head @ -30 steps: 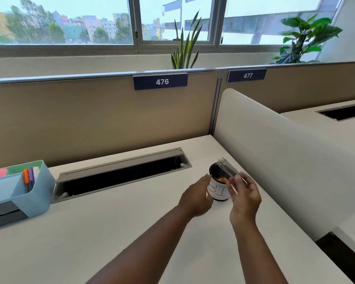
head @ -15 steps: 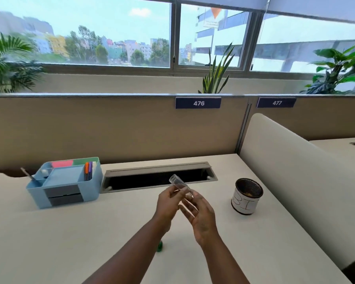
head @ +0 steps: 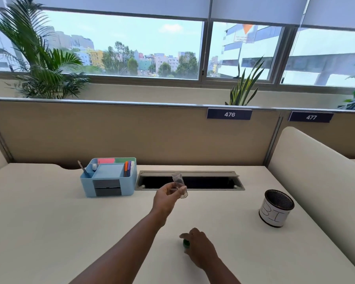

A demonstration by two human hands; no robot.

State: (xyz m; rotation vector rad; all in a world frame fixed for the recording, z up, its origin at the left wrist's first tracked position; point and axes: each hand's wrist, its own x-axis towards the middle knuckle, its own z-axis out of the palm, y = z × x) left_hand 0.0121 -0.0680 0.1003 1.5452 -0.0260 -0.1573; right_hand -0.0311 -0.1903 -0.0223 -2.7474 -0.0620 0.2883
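Observation:
My left hand [head: 166, 199] holds a small clear plastic container [head: 179, 184] raised above the middle of the white desk [head: 49, 222], tilted, in front of the cable slot. Lower down, my right hand [head: 200, 248] is on the desk with its fingers curled around a small green object [head: 186, 243]; the hand covers most of that object. A black mesh cup with a white paper label [head: 276, 208] stands at the right side of the desk, apart from both hands.
A light blue desk organizer [head: 109, 178] with pens and sticky notes stands at the back left. A recessed cable slot [head: 190, 180] runs along the back. A cream divider [head: 316, 171] walls the right side, a beige partition the rear.
The container has left the cup and now sits in my left hand alone, further left. My right hand let go of it and dropped to the green object. The camera turned left.

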